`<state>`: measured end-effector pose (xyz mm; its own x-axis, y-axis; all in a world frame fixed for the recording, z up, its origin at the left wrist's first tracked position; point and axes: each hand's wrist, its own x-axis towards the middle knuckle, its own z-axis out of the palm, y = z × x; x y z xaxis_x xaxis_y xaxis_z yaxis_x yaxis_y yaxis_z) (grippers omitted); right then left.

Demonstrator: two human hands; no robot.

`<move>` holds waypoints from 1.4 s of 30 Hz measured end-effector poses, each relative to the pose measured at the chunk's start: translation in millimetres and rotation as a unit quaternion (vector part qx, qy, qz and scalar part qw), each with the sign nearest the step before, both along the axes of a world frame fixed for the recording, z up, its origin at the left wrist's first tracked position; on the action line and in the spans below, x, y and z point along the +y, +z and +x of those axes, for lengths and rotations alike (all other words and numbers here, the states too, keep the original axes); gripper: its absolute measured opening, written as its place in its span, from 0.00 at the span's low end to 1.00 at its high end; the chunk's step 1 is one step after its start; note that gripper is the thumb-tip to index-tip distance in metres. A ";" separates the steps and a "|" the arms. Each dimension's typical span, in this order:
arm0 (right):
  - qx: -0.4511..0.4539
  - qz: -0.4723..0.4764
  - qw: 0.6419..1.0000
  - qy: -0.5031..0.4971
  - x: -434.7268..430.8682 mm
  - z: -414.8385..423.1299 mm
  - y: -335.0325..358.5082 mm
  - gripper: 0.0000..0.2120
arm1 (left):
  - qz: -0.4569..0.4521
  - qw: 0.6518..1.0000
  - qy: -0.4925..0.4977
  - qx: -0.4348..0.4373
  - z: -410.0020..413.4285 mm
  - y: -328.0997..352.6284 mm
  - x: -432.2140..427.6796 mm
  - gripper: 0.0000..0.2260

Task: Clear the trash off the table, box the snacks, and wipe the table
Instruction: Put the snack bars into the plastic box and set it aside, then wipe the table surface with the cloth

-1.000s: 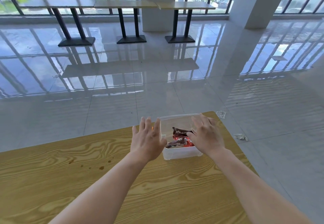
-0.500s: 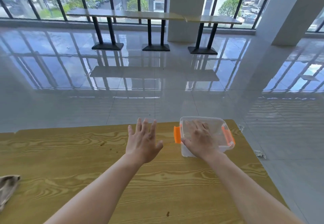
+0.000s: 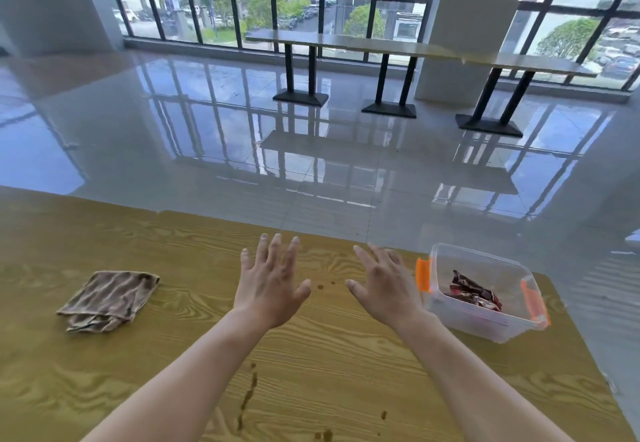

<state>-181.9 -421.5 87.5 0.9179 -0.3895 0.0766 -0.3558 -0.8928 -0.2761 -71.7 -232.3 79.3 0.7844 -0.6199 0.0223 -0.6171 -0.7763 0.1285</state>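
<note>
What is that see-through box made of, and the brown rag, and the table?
The box looks like clear, smooth plastic: the snack packets show through its walls, and its clips are orange. The rag seems soft woven cloth, crumpled and ribbed. The table shows yellow wood grain, perhaps real wood or a printed laminate; it looks smooth.

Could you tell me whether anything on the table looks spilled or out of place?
Yes: brown stains streak the wooden table near its front edge, with smaller spots between the hands. The cloth lies crumpled, unused, at left.
</note>
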 end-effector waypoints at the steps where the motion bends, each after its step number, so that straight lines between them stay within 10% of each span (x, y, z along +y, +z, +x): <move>1: 0.001 -0.003 1.000 0.009 7.0 3.5 0.7 0.34 | 0.000 1.000 0.009 0.002 0.9 1.2 8.9 0.36; 42: 0.221 0.013 0.919 0.327 387.1 314.9 -175.1 0.26 | 0.116 0.977 0.130 0.121 200.3 -161.2 384.5 0.34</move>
